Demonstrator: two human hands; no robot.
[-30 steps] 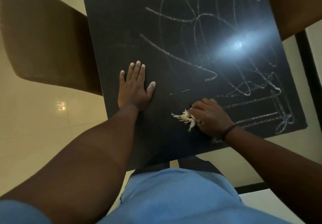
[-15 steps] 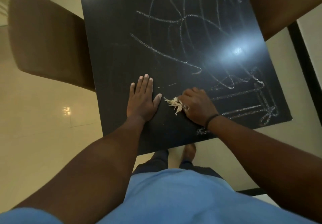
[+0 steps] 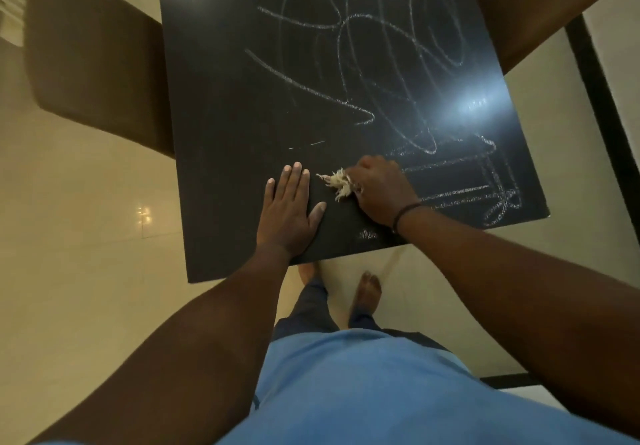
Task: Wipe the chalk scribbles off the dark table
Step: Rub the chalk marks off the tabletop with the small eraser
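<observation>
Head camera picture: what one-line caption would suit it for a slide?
Right hand rubs a frayed pale rag over chalk scribbles on a dark table; left hand presses flat beside it.

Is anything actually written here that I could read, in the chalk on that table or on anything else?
No readable text.
The chalk scribbles on the dark table are only loops and lines, no letters or numbers.
Frayed rag held by the right hand: no label.
Left hand, wristband, blue shirt: no print visible.
</observation>
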